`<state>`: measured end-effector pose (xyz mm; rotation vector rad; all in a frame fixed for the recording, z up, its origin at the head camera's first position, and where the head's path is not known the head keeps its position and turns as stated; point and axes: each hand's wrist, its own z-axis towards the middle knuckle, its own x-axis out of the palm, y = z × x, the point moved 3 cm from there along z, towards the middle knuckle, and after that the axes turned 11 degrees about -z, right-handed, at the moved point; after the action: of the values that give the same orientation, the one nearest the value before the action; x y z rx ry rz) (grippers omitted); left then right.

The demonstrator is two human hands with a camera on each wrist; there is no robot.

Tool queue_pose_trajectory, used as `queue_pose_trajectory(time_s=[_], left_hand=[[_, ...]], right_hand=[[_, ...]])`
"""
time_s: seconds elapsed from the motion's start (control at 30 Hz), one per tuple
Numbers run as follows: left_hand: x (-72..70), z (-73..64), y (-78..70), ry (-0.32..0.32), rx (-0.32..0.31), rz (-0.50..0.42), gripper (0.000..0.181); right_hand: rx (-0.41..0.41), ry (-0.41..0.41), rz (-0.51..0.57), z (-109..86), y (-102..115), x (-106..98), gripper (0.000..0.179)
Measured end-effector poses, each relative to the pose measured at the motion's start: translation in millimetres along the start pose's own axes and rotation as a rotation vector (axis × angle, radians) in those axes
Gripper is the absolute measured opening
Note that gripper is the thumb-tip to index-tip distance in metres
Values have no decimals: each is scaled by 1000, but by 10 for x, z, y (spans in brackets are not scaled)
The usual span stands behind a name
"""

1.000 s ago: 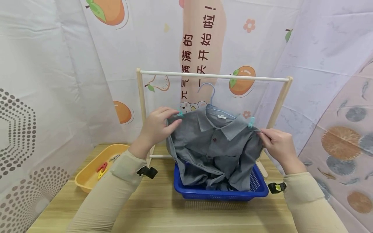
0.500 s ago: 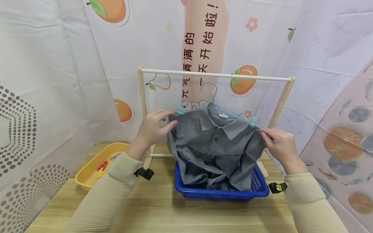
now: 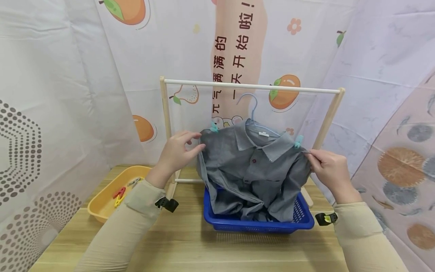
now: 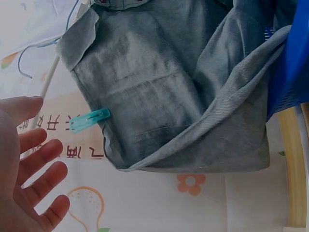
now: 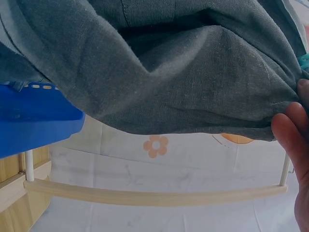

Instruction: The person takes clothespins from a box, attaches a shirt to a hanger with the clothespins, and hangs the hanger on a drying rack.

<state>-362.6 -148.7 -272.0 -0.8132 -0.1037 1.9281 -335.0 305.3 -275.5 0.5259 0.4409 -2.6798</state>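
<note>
A grey collared shirt (image 3: 234, 162) hangs on a light blue hanger (image 3: 253, 105), its lower part bunched in the blue basket (image 3: 258, 226). Turquoise clothespins sit on both shoulders, one on the left (image 3: 214, 127) and one on the right (image 3: 298, 141). My right hand (image 3: 329, 170) pinches the cloth just beyond the right clothespin; in the right wrist view its fingers (image 5: 289, 133) meet the sleeve's edge. Beside the left shoulder is my left hand (image 3: 178, 153), fingers loosely spread. The left wrist view shows a gap between this hand and the left clothespin (image 4: 90, 120).
Behind the shirt stands a rack with a white rail (image 3: 272, 87) and wooden posts (image 3: 327, 119). A yellow tray (image 3: 96, 206) at the left holds several loose clothespins, red, yellow and grey. Everything stands on a wooden table (image 3: 190, 241), with printed curtains around it.
My left hand has come away from the left clothespin and shoulder, moving left. The shirt and hanger have shifted slightly right, with my right hand still gripping the cloth.
</note>
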Motion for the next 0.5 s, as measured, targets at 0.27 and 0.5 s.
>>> queue_pose_trajectory(time_s=[0.27, 0.5], left_hand=[[64, -46, 74, 55, -61, -2, 43], [104, -76, 113, 103, -158, -43, 52]], right_hand=[[24, 2, -7, -23, -37, -19, 8], [51, 2, -36, -35, -78, -49, 8]])
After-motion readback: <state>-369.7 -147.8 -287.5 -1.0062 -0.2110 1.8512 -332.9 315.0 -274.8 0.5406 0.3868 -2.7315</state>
